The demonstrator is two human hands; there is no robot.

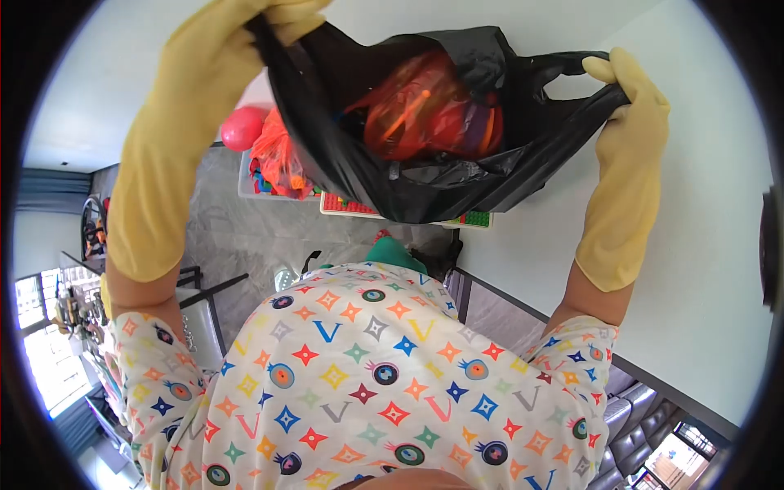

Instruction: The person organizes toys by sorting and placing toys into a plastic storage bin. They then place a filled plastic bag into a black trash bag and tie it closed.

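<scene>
A black plastic bag (457,192) is stretched wide between my two hands, its mouth facing me. My left hand (245,28), in a yellow rubber glove, grips the bag's edge at the upper left. On the other side, my right hand (633,86), gloved the same way, has its fingers closed on the bag's right handle. Inside the bag lies a red see-through plastic bag (416,106) with orange and purple things in it; what they are I cannot make out.
Beyond the bag, a red plastic bag (282,159) sits on a clear bin (247,175) of colourful blocks, beside a pink balloon (242,128). A brick-building board (347,204) shows below. A white wall (694,204) stands right; tiled floor (229,220) lies left.
</scene>
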